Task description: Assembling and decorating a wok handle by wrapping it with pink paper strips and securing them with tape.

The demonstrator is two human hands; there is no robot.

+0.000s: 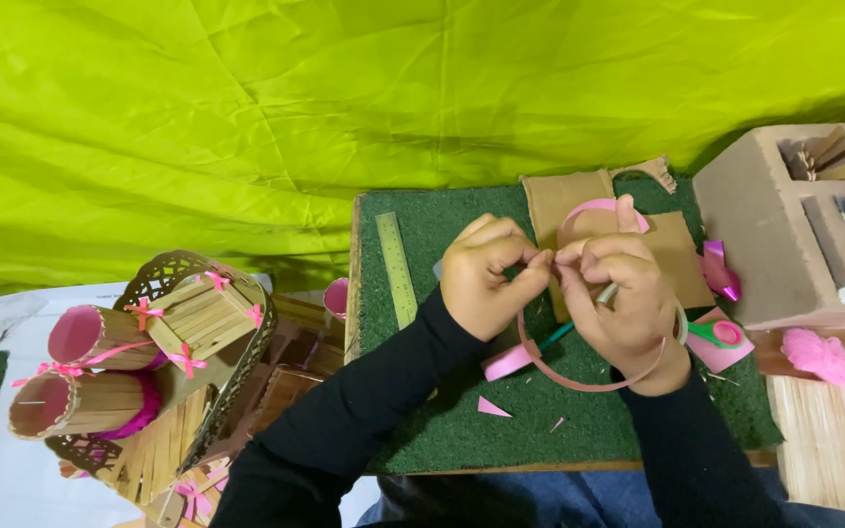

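- Left hand (486, 276) and right hand (618, 293) pinch a pink paper strip (579, 383), fingers tight together.
- Scissors (721, 332) lie on the green mat (462, 411).

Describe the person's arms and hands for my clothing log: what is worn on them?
Both arms are covered by long, plain black sleeves that end at the wrists. The left hand and the right hand are bare: no gloves, and no rings, watch or bracelet can be seen. The sleeves show no pattern, print or markings, and the fabric looks soft and close-fitting.
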